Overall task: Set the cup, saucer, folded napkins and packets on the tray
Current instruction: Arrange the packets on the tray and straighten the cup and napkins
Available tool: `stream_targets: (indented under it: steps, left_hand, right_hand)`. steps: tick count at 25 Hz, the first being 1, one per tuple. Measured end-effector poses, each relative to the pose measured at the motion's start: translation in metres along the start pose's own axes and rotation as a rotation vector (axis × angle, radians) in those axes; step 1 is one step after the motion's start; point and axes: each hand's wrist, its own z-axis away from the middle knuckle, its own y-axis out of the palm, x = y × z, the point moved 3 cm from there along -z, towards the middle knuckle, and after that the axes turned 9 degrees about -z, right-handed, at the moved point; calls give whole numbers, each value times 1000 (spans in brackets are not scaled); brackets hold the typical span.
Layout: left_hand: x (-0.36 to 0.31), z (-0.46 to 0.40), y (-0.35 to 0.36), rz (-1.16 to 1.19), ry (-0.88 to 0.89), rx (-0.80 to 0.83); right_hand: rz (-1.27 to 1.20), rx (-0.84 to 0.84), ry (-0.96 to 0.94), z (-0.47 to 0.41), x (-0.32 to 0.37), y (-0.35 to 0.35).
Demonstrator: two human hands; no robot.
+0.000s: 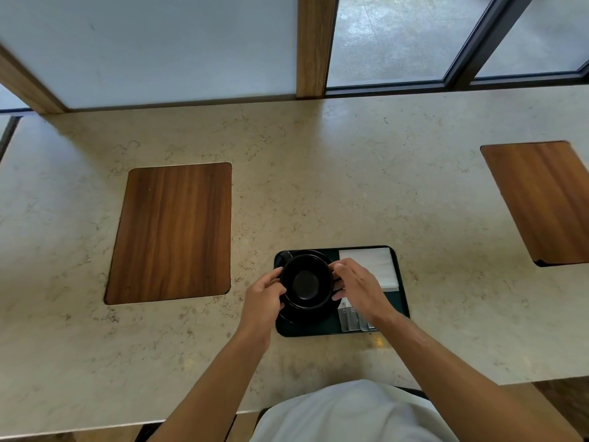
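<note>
A black cup (306, 281) sits over a black saucer (299, 317) on the left half of a dark tray (402, 290). My left hand (266, 296) grips the cup's left side and my right hand (358, 287) its right side. Whether the cup rests on the saucer or hovers just above it, I cannot tell. White folded napkins (376, 266) lie in the tray's far right corner. Grey packets (350, 319) lie in the near right corner, partly hidden under my right wrist.
The tray stands near the front edge of a beige marble counter (318, 186). Wooden inlays are set into the counter at the left (173, 232) and the far right (541, 199). A window frame runs along the back.
</note>
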Motion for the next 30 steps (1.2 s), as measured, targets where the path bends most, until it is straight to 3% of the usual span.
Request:
stream_targets:
  steps: [10,26,30]
  left_hand:
    - [-18,-17,7,-181,28,28]
    - [-14,-19,9,-202,106,-8]
    - [-18,-13,6,-511,327,-157]
  right_hand:
    - [-95,-111,51,15,-21,6]
    - [-30,-76,34,15,-20,8]
    - [-39,-79,49,12,-19,5]
